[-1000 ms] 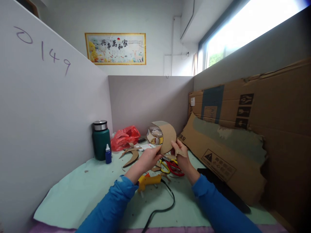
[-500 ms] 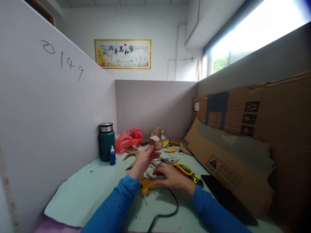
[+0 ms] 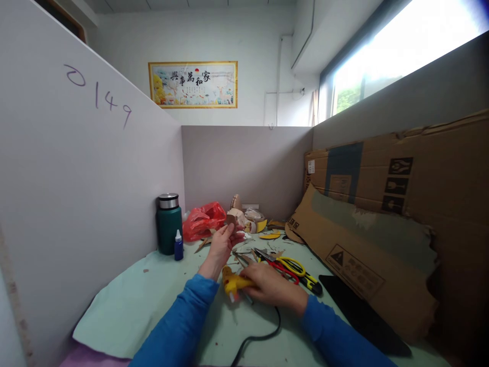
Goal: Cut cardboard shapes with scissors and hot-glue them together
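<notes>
In the head view, my left hand (image 3: pixel 221 247) is closed on a small brown-and-cream cardboard piece (image 3: pixel 236 218), held up between thumb and fingers; its exact shape is hard to make out. My right hand (image 3: pixel 269 281) wraps round the handle of a yellow glue gun (image 3: pixel 232 283) low over the table, in front of my left wrist. A black cord (image 3: pixel 263 337) trails from beneath my right hand towards the front edge. Just beyond that hand lie scissors with yellow handles (image 3: pixel 292 266) and red-handled scissors (image 3: pixel 284 273).
A green bottle (image 3: pixel 169 229) and a small blue glue bottle (image 3: pixel 178 247) stand at the left. Behind are a red plastic bag (image 3: pixel 204 221) and yellow cardboard scraps (image 3: pixel 270 236). Large cardboard sheets (image 3: pixel 355 250) lean along the right, beside a black flat piece (image 3: pixel 362 316).
My right hand has closed round the glue gun and turned it slightly. My left hand has moved a little left and away with the cardboard piece, which now tilts further left.
</notes>
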Demonstrator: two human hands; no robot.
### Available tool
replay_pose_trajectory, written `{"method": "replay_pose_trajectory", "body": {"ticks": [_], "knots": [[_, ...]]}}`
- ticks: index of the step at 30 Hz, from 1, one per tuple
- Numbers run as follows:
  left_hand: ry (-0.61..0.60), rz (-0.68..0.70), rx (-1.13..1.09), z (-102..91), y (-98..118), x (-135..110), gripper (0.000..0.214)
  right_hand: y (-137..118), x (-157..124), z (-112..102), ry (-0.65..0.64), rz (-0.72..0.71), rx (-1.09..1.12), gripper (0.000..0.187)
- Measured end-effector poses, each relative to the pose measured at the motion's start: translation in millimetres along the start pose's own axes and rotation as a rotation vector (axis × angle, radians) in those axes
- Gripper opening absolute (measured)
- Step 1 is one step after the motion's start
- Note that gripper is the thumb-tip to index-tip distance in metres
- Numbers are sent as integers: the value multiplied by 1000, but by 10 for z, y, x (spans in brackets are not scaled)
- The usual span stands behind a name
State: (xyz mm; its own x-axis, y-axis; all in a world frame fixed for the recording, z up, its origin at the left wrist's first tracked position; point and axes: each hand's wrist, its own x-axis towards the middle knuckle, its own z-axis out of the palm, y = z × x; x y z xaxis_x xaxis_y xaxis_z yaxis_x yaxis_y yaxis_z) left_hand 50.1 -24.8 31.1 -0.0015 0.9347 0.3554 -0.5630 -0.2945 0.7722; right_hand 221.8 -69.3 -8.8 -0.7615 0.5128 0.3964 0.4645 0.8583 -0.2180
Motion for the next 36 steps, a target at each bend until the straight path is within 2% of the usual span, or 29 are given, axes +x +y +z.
{"method": "replay_pose_trajectory", "body": {"ticks": [3,6,8,9,11,14,18,23,27,30,33,36], "knots": [[47,70,0,-29,118,29,32,162,-7,-99,125,150,149,20],[92,103,3,-39,183,35,34,317,27,-182,462,359,351,24],[96,116,47,-35,169,33,37,351,58,-227,676,460,576,32],[87,119,79,-28,149,31,38,343,70,-248,742,482,714,35],[62,127,139,-5,100,21,41,286,76,-289,787,439,995,34],[24,134,213,46,41,-7,44,163,44,-343,740,262,1256,31],[-37,132,320,109,-9,-56,42,49,-14,-399,647,166,1348,35],[-120,142,394,126,-65,-68,35,-22,-60,-442,533,195,1233,35],[-53,190,380,118,-52,-38,38,-7,-67,-408,449,223,1126,36],[-14,225,375,130,-8,-34,38,50,-50,-340,422,215,1061,37],[-21,241,383,153,26,-50,40,109,-31,-261,426,242,987,27],[-28,261,401,162,30,-62,39,150,-26,-195,457,295,910,38]]}}
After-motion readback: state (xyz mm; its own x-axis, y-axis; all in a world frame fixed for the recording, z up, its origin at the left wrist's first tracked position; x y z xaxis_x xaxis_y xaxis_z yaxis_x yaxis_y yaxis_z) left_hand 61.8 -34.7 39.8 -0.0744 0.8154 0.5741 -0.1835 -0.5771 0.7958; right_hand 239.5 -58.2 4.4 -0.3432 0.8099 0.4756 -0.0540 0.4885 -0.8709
